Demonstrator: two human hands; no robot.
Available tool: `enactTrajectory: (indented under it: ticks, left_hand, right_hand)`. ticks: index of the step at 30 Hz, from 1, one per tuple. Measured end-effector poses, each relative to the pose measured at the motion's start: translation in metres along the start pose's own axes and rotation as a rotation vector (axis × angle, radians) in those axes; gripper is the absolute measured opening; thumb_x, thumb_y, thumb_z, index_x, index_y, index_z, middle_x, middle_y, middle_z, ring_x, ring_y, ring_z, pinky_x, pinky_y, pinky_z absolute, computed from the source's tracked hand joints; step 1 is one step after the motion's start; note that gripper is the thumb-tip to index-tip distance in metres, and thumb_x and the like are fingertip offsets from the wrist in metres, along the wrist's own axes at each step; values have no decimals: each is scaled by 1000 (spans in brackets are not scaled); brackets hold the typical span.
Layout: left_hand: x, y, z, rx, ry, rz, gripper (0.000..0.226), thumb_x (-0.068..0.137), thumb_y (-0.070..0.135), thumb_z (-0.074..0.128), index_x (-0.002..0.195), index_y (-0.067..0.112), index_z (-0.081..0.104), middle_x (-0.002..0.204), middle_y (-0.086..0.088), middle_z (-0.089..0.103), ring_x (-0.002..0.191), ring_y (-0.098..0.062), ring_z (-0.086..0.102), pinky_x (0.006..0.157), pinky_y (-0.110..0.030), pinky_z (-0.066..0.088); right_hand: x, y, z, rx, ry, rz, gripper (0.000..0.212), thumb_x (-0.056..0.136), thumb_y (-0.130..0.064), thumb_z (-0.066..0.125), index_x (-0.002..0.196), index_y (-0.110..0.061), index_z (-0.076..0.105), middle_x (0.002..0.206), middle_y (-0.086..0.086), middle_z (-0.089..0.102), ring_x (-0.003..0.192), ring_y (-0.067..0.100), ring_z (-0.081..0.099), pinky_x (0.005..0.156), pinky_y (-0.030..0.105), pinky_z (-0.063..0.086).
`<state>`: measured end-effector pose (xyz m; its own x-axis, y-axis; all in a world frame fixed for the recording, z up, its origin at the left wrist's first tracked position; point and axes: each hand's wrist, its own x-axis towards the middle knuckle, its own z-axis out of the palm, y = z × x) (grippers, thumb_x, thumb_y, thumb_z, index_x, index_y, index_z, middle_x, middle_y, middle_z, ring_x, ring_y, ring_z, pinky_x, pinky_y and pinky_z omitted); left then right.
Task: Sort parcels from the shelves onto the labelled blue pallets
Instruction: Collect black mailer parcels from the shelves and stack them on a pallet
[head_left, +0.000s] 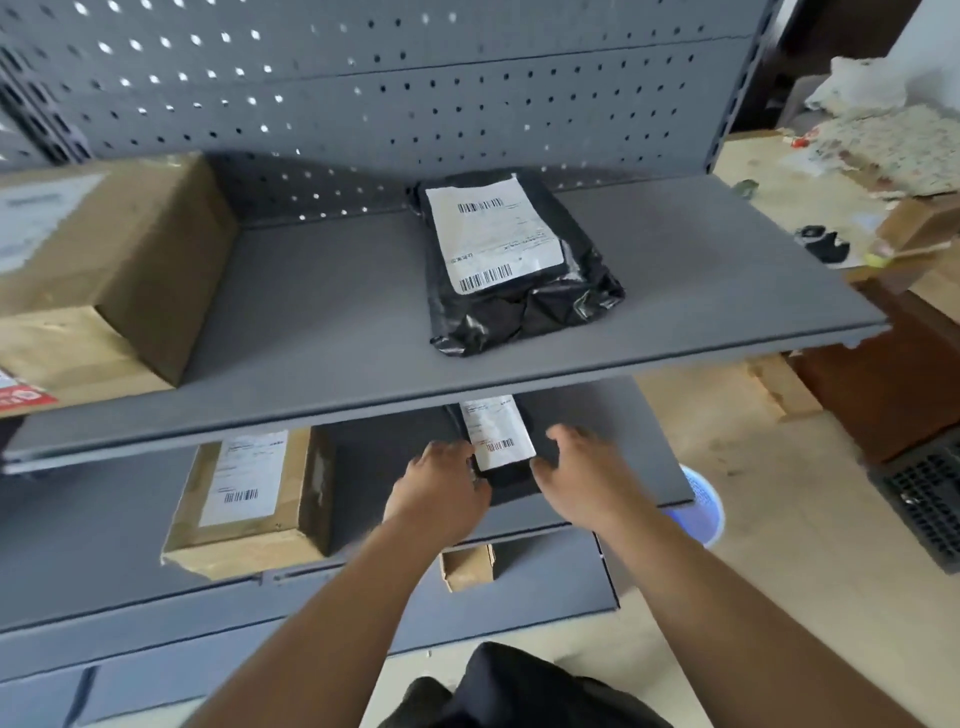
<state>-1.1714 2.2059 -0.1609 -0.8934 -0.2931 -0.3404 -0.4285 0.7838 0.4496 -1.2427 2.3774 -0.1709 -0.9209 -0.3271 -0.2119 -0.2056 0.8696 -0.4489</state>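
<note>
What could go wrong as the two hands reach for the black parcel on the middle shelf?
1. The black parcel lies partly under the upper shelf; lifting it steeply may knock it or the knuckles against that shelf's front edge.
2. Its wrap looks smooth, and the left hand and right hand are only at its sides, so it might slip.
</note>
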Motion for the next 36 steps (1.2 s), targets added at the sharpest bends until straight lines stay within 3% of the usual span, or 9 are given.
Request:
enactTrajectory:
  ticks: [5,8,13,16,22,25,30,34,36]
  left_hand:
    - [19,-7,31,-42,17,-86,44,91,33,55,134,24,55,134,-3,56,118,-28,56,85,-35,46]
    - [32,-12,49,-73,27,-114,43,91,34,55,134,25,54,131,-4,54,117,-30,56,86,-37,48]
    - [57,-23,80,-190,20,-170,28,88,35,52,113,24,55,112,0,56,88,-21,59,71,-35,49]
    - [72,-33,101,-265,59,-186,37,92,35,52,126,23,53,116,4,54,90,-17,53,71,-31,40]
    - [95,-40,128,-485,50,-293,27,97,37,49,119,22,54,106,1,64,80,-13,58,62,-29,43]
    - [99,-39,133,-613,13,-335,30,99,34,47,118,18,63,102,-6,69,92,-26,65,80,-36,53]
    - [88,-41,126,-656,-1,-368,22,99,33,49,112,21,61,100,-5,70,94,-24,66,86,-37,54]
    - [71,-41,110,-698,41,-399,27,97,32,50,119,21,60,99,0,68,85,-16,63,65,-29,49]
    - [60,-41,100,-750,65,-433,29,94,31,52,121,21,59,100,-2,68,83,-19,63,66,-31,50]
  right_hand:
    - [23,18,21,17,-58,-43,39,96,-36,53,124,-10,56,121,12,64,110,33,59,86,38,51]
    - [35,27,38,22,-70,-42,41,96,-37,54,127,-9,55,123,12,64,114,33,58,87,38,48]
    - [52,42,70,45,-48,-12,46,97,-34,55,133,-5,50,131,17,58,121,36,52,96,40,45]
    - [62,48,88,97,-26,-9,44,97,-31,57,132,-6,50,129,16,58,119,35,53,92,39,44]
    - [81,53,117,320,-48,83,25,95,-34,54,111,-15,54,106,6,63,89,29,58,67,33,39]
    - [84,53,120,397,-55,146,19,93,-34,53,98,-15,55,86,0,62,70,21,55,52,31,33]
    - [77,47,112,397,-66,179,16,89,-25,53,84,-11,58,67,0,57,57,18,47,49,30,30]
    - [64,34,99,442,-76,187,19,86,-26,55,73,-13,60,52,-7,53,50,15,46,47,28,30]
    - [56,26,92,488,-88,209,22,84,-30,56,67,-15,56,43,-10,48,42,10,43,47,27,29]
